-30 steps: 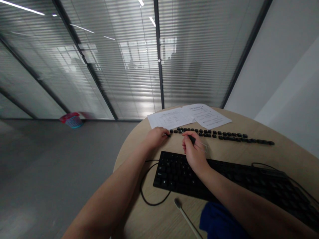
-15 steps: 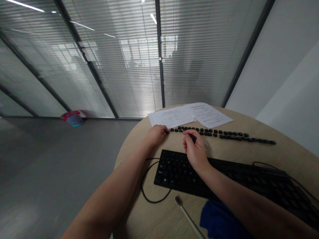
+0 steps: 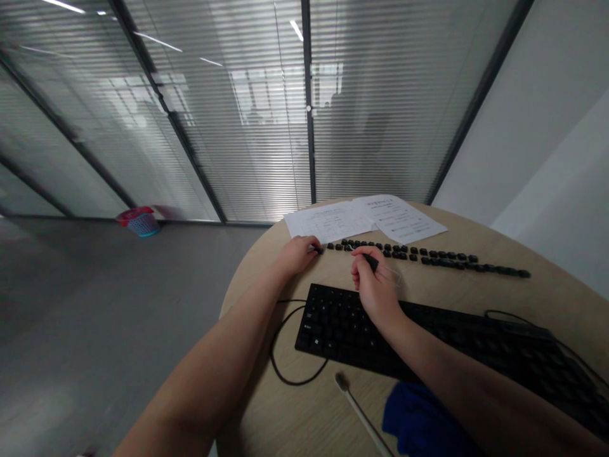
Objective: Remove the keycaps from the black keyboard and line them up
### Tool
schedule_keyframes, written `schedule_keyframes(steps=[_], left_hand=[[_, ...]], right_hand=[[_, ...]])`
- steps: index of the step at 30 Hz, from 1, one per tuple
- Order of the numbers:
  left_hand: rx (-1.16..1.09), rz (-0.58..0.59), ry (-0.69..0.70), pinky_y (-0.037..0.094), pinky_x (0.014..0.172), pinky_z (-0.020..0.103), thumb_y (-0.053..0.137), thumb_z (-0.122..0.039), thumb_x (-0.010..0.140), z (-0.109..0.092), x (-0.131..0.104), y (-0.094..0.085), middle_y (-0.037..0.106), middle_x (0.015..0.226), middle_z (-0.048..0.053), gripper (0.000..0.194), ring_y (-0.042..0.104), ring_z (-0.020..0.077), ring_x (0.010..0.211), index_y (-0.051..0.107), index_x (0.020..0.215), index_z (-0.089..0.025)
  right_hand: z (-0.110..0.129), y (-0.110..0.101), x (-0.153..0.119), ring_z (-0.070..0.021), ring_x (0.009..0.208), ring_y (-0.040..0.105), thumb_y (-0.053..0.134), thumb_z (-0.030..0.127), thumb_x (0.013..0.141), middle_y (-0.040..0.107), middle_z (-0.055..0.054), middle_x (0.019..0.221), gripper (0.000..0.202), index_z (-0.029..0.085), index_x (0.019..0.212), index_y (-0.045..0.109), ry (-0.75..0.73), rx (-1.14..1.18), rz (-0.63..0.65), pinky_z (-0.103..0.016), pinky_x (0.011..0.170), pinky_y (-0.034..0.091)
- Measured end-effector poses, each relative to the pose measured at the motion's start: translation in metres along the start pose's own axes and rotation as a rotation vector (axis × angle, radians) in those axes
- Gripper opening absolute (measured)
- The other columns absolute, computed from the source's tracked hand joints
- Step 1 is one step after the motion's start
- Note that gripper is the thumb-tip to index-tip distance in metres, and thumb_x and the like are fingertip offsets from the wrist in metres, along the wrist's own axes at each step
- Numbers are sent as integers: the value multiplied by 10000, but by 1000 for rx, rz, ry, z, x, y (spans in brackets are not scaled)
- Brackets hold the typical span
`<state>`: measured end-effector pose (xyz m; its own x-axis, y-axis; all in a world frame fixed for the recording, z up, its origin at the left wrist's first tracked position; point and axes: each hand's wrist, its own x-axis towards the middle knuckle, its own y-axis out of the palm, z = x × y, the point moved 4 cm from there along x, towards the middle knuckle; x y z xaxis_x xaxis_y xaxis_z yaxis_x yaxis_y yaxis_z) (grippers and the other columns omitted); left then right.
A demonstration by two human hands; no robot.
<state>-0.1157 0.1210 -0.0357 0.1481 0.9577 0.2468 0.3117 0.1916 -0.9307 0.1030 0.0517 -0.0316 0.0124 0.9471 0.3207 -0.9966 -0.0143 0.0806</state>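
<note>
My left hand (image 3: pixel 299 252) is at the left end of the loose key rows, fingers closed on a small black keycap (image 3: pixel 318 249). To its right, my right hand (image 3: pixel 377 285) is wrapped round a keycap puller with a black handle (image 3: pixel 371 261). Thin wire (image 3: pixel 396 277) shows beyond the hand's outer side. Loose black keycaps (image 3: pixel 413 257) lie in two rows on the table, partly hidden behind the right hand. Below the hands, a black keyboard (image 3: pixel 333 324) lies at a slant, with my right forearm crossing over it.
Two printed sheets (image 3: pixel 328 221) lie at the round table's (image 3: pixel 257 279) far edge. A brush (image 3: pixel 356 406) and a blue cloth (image 3: pixel 413 416) are near the front. A black cable (image 3: pixel 297 384) curls left of the keyboard. On the floor stands a red and blue basket (image 3: pixel 143 223).
The camera view has shifted slightly. Both hands keep nearly the same place and grip; the keycap at the left fingertips shows a little more.
</note>
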Motion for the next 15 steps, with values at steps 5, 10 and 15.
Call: schedule_keyframes(steps=[5,10,15], left_hand=[[-14,6,-9,543,887,337,698,-198,916,-4,0,1,782,1069,76,229,703,254,983,769,1132,-224],[-27,9,-21,538,922,343,699,-193,913,-7,0,2,784,1068,76,218,695,264,1029,786,1109,-230],[-48,7,-22,536,940,349,690,-180,907,-7,0,1,790,1062,70,224,694,268,1040,791,1100,-232]], right_hand=[[0,-1,1,-149,574,486,577,459,965,512,49,683,212,257,1027,594,12,18,-2,-279,522,373],[-2,7,-2,-151,638,571,640,454,939,644,12,800,256,259,1090,574,53,32,175,-275,532,413],[1,13,-8,-148,665,623,585,531,990,725,-29,930,319,252,1144,560,8,-3,316,-275,534,435]])
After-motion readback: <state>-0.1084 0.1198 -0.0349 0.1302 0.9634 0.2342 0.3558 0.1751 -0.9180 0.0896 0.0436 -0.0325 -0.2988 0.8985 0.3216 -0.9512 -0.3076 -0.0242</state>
